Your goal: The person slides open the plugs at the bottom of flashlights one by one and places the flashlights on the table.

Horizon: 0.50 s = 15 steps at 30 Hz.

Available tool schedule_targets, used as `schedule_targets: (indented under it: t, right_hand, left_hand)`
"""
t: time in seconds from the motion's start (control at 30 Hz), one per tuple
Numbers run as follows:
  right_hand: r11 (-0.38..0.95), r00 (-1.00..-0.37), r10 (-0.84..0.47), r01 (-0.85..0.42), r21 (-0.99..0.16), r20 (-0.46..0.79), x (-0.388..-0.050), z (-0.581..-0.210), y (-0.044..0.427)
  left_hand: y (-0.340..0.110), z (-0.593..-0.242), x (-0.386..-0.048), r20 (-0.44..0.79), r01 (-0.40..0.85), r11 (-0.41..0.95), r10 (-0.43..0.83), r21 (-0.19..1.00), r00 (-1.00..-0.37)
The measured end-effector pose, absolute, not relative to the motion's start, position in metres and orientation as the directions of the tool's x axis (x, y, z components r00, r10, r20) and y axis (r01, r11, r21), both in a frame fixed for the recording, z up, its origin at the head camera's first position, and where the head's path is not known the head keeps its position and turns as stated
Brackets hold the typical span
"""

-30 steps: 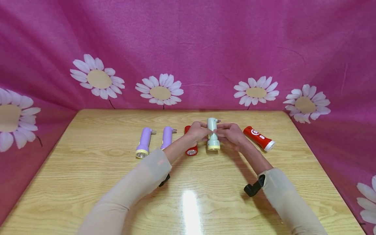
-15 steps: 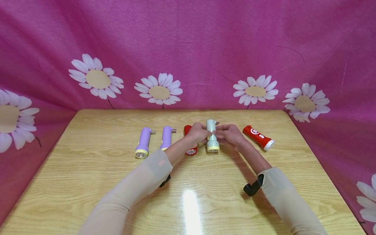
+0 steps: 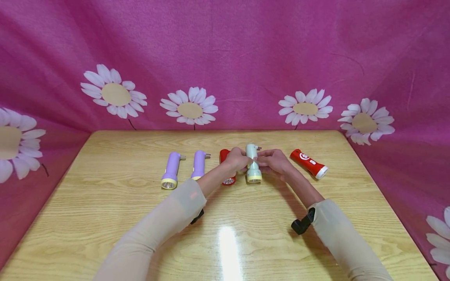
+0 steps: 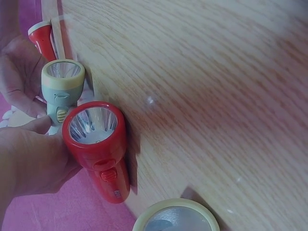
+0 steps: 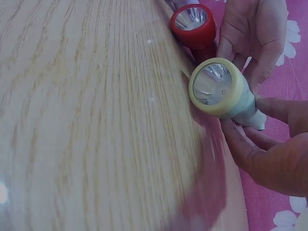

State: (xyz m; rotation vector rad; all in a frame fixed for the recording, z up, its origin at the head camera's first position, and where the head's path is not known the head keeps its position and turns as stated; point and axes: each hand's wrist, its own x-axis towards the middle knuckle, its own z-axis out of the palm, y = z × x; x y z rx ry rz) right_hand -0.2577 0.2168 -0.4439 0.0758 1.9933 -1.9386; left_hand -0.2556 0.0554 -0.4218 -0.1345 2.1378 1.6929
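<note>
A pale green flashlight with a cream-yellow rim lies between my two hands, lens end toward me and plug prongs at its far end. My left hand holds its left side; in the left wrist view the thumb touches it near the switch. From the other side my right hand grips it, thumb and fingers round its body in the right wrist view. Just left of it is a red flashlight, partly covered by my left hand in the head view. Whether the green one touches the table is hard to tell.
Two purple flashlights with yellow rims lie farther left, one partly behind my left forearm. A red flashlight with a white head lies slanted at the right. The wooden table meets a pink flowered cloth at the back.
The pale green flashlight has shifted slightly toward me and down, with both hands staying on it. The other flashlights have not moved on the table.
</note>
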Motion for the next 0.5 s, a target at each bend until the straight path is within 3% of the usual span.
schedule_targets:
  t: [0.5]
  right_hand:
    - [0.091,-0.920,-0.175,0.339,-0.936,-0.350,-0.2612,-0.4438,0.2170]
  left_hand:
    - [0.0580,-0.4256,-0.2578,-0.343,-0.283,0.327,0.140,0.902,-0.929]
